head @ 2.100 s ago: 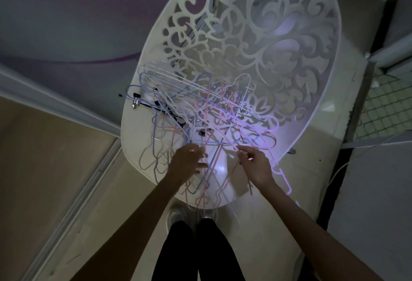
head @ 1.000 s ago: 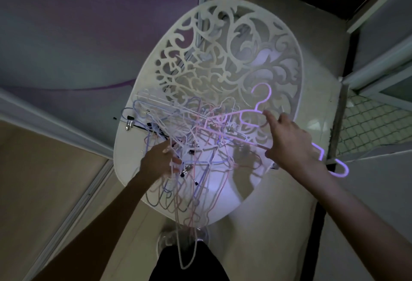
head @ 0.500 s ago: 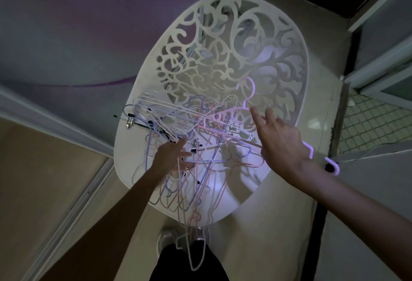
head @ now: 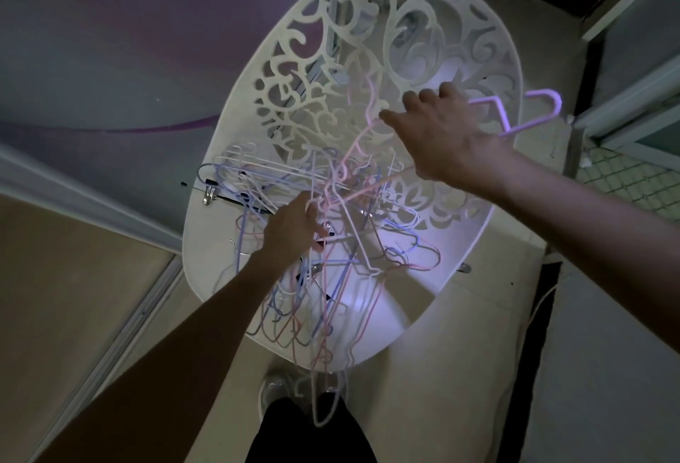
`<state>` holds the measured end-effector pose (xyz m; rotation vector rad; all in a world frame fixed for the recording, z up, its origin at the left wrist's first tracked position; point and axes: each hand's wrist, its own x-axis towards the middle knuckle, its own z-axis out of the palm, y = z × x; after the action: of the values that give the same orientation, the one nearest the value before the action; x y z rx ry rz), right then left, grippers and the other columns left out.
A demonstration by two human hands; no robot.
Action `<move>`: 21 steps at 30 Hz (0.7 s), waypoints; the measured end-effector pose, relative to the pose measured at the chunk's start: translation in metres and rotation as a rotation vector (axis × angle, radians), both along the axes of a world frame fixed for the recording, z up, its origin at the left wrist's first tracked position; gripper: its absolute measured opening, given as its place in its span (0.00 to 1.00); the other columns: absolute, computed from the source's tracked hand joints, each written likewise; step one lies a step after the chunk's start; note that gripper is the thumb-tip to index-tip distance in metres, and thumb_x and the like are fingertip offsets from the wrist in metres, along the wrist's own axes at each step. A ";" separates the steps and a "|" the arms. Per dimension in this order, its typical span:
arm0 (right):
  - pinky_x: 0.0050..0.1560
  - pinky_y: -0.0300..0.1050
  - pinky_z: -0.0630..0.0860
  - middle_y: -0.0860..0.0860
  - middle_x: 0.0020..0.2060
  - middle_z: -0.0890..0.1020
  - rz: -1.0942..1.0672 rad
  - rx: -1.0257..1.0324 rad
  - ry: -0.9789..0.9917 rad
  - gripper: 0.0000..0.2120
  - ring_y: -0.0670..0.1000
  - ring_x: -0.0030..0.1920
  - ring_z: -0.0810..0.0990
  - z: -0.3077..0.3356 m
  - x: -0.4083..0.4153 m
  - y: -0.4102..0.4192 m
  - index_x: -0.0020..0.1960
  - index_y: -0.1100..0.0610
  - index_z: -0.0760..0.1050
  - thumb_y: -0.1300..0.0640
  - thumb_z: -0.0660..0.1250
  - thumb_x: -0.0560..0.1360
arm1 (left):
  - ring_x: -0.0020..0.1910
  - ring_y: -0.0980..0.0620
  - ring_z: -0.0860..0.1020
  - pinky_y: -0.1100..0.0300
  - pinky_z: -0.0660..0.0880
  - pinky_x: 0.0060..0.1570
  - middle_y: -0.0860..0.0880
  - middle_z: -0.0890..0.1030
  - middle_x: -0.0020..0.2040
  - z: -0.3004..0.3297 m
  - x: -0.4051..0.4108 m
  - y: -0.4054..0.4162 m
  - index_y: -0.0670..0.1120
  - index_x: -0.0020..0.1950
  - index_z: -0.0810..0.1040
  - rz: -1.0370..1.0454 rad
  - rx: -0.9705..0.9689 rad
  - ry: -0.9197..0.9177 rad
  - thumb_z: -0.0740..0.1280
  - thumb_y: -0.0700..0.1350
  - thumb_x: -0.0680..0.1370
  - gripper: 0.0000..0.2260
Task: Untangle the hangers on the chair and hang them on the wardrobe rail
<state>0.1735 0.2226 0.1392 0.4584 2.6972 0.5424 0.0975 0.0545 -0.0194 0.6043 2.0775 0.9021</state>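
A tangle of thin pink, blue and white hangers [head: 331,242] lies on the seat of a white chair [head: 368,39] with a cut-out scroll back. My left hand [head: 294,229] rests in the pile and its fingers curl round several of the wires. My right hand [head: 438,131] is raised over the chair back and holds a purple hanger [head: 522,113], whose end sticks out to the right past my knuckles. A pink hanger [head: 368,120] rises from the pile toward my right fingers. One white hanger [head: 323,400] dangles over the seat's front edge.
A purple-grey wall runs behind the chair on the left. A brown sliding panel [head: 73,297] with a floor track lies at the lower left. A door frame [head: 625,39] and a tiled floor patch [head: 633,183] are on the right. My shoes [head: 276,389] show under the seat.
My right hand has lifted higher and farther back with the purple hanger, pulling it away from the pile. My left hand has stayed on the tangle, shifting slightly up.
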 end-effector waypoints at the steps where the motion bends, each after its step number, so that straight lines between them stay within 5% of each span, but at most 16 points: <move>1: 0.61 0.52 0.63 0.59 0.61 0.71 -0.019 -0.014 -0.014 0.25 0.59 0.61 0.71 -0.003 -0.003 0.000 0.69 0.55 0.65 0.60 0.63 0.72 | 0.31 0.47 0.83 0.52 0.80 0.34 0.50 0.83 0.40 -0.004 0.001 -0.003 0.44 0.63 0.68 -0.021 -0.012 0.049 0.54 0.45 0.82 0.11; 3: 0.62 0.52 0.63 0.59 0.62 0.71 -0.036 -0.030 -0.045 0.25 0.59 0.62 0.70 -0.011 -0.001 -0.001 0.69 0.54 0.65 0.59 0.62 0.73 | 0.38 0.43 0.83 0.52 0.80 0.36 0.46 0.81 0.50 -0.008 0.000 -0.013 0.43 0.64 0.65 0.018 -0.046 0.058 0.56 0.41 0.81 0.12; 5: 0.62 0.52 0.63 0.58 0.62 0.70 -0.032 -0.021 -0.087 0.24 0.59 0.63 0.69 -0.018 0.009 0.001 0.69 0.53 0.64 0.58 0.62 0.73 | 0.36 0.42 0.82 0.47 0.80 0.40 0.44 0.78 0.52 -0.014 -0.005 -0.022 0.42 0.61 0.65 0.175 0.063 -0.181 0.59 0.42 0.79 0.11; 7: 0.62 0.51 0.63 0.57 0.63 0.70 -0.068 -0.006 -0.110 0.26 0.58 0.64 0.69 -0.018 0.022 0.007 0.69 0.52 0.64 0.58 0.63 0.73 | 0.27 0.55 0.79 0.53 0.79 0.34 0.46 0.75 0.48 -0.018 -0.008 -0.030 0.45 0.51 0.66 0.318 0.190 -0.370 0.54 0.43 0.82 0.04; 9: 0.61 0.50 0.63 0.56 0.63 0.69 -0.117 0.000 -0.099 0.30 0.58 0.64 0.69 -0.014 0.033 0.016 0.71 0.50 0.62 0.58 0.66 0.71 | 0.32 0.64 0.80 0.57 0.77 0.34 0.46 0.71 0.54 -0.023 -0.009 -0.033 0.47 0.49 0.65 0.366 0.260 -0.427 0.50 0.35 0.82 0.09; 11: 0.60 0.50 0.64 0.56 0.62 0.69 -0.136 0.003 -0.075 0.34 0.57 0.63 0.68 -0.009 0.041 0.024 0.72 0.49 0.59 0.58 0.68 0.69 | 0.46 0.50 0.80 0.59 0.78 0.29 0.43 0.67 0.61 -0.019 -0.007 -0.035 0.46 0.52 0.64 0.353 0.358 -0.512 0.49 0.32 0.82 0.10; 14: 0.60 0.51 0.64 0.57 0.62 0.69 -0.204 -0.057 -0.084 0.41 0.58 0.64 0.68 -0.001 0.052 0.036 0.74 0.46 0.56 0.55 0.73 0.66 | 0.41 0.44 0.82 0.63 0.78 0.26 0.44 0.74 0.62 -0.008 -0.012 -0.038 0.44 0.57 0.63 0.311 0.442 -0.634 0.62 0.39 0.79 0.11; 16: 0.60 0.51 0.65 0.57 0.64 0.69 -0.366 -0.188 -0.120 0.44 0.59 0.64 0.68 0.005 0.064 0.049 0.74 0.44 0.55 0.53 0.75 0.65 | 0.35 0.48 0.84 0.60 0.80 0.28 0.54 0.82 0.52 -0.001 -0.021 -0.041 0.47 0.55 0.67 0.282 0.464 -0.720 0.77 0.51 0.64 0.27; 17: 0.59 0.50 0.67 0.58 0.63 0.69 -0.476 -0.296 -0.102 0.45 0.59 0.63 0.70 0.006 0.071 0.055 0.74 0.44 0.56 0.55 0.76 0.65 | 0.34 0.49 0.85 0.59 0.80 0.29 0.57 0.84 0.48 0.005 -0.023 -0.041 0.48 0.53 0.68 0.269 0.472 -0.767 0.78 0.52 0.62 0.27; 19: 0.50 0.43 0.72 0.58 0.55 0.74 -0.693 -0.652 0.069 0.42 0.57 0.52 0.74 0.003 0.087 0.058 0.73 0.49 0.60 0.63 0.75 0.65 | 0.34 0.49 0.85 0.58 0.81 0.31 0.57 0.84 0.47 0.007 -0.025 -0.044 0.48 0.52 0.68 0.287 0.465 -0.776 0.66 0.43 0.75 0.09; 21: 0.33 0.33 0.72 0.53 0.41 0.74 -0.899 -1.072 0.333 0.32 0.49 0.36 0.73 -0.017 0.106 0.041 0.67 0.54 0.66 0.72 0.70 0.68 | 0.36 0.49 0.85 0.57 0.81 0.33 0.53 0.80 0.55 0.010 -0.020 -0.046 0.48 0.53 0.69 0.294 0.417 -0.738 0.57 0.37 0.80 0.07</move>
<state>0.2792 0.2635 0.1225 1.3162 2.2193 -1.2109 0.0775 0.0086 -0.0097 0.1181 1.3291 1.4819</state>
